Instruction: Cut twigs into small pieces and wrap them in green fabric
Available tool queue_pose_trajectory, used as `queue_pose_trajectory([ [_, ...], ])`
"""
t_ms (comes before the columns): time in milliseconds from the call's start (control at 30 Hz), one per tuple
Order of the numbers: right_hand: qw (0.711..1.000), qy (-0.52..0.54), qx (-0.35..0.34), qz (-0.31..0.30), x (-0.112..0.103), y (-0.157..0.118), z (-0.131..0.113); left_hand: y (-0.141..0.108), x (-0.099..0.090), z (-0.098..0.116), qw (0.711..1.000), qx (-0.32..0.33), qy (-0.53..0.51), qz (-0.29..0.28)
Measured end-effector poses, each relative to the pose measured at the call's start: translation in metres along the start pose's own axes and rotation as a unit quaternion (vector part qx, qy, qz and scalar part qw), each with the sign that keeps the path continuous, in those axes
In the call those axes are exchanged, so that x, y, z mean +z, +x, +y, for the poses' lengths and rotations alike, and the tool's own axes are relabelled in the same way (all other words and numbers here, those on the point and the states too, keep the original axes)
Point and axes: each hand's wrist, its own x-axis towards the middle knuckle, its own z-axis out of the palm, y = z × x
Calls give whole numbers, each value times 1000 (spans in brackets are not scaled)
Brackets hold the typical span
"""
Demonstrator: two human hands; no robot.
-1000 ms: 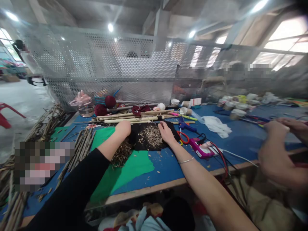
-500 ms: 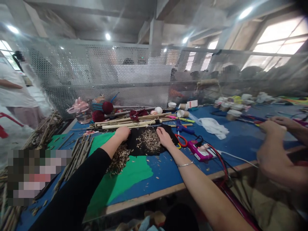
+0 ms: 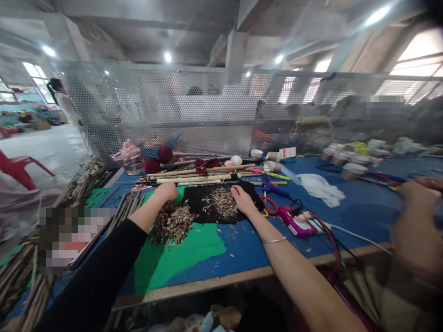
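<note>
My left hand [image 3: 166, 191] is closed at the back edge of a pile of dry brown chips [image 3: 173, 223]. Green cloth [image 3: 180, 256] lies under that pile. What its fingers hold, if anything, is hidden. Black cloth [image 3: 197, 210] is spread beside it, bearing a smaller, flatter heap of chips [image 3: 223, 203]. At this heap's right edge rests my right hand [image 3: 242, 199], with a silver bangle on the wrist. Its fingers are bent together, and whatever is between them cannot be made out.
Behind the cloth lie wooden sticks [image 3: 194, 178] and dark red yarn balls [image 3: 165, 154]. A blue glue gun [image 3: 273, 186], red-handled scissors [image 3: 271, 205] and a magenta power strip [image 3: 296, 222] sit right. Bundled twigs [image 3: 124, 210] are left. A co-worker's arm [image 3: 415, 221] is far right.
My left hand has moved off the black cloth's left edge, showing green cloth between them and more of the chip pile. My right hand stays by the heap. The view has turned left.
</note>
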Motion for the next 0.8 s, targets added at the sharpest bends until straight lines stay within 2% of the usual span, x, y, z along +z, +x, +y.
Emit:
queue_pose_trajectory([
  [133, 1000, -3, -7, 2, 0, 0, 1, 25, 5, 21, 1000, -3, -3, 7],
  [267, 1000, 3, -23, 8, 0, -1, 2, 35, 9, 34, 1000, 3, -10, 1],
  [467, 1000, 10, -4, 14, 0, 1, 4, 28, 2, 32, 998, -59, -33, 2],
  [533, 998, 56, 16, 36, 1, 5, 9, 22, -6, 43, 996, -81, -36, 11],
  [600, 985, 144, 57, 70, 0, 11, 14, 13, -13, 68, 994, -87, -40, 47],
  [633, 973, 198, 88, 85, -1, 13, 16, 8, -15, 84, 994, -74, -45, 72],
  [667, 955, 253, 121, 96, -2, 15, 17, 3, -15, 103, 989, -36, -70, 123],
  [700, 935, 304, 153, 104, -4, 17, 18, -2, -13, 123, 983, 27, -93, 153],
  [767, 897, 378, 197, 117, -7, 19, 18, -10, -4, 160, 967, 159, -113, 165],
  [800, 883, 402, 208, 124, -8, 19, 18, -12, 3, 175, 962, 196, -112, 155],
])
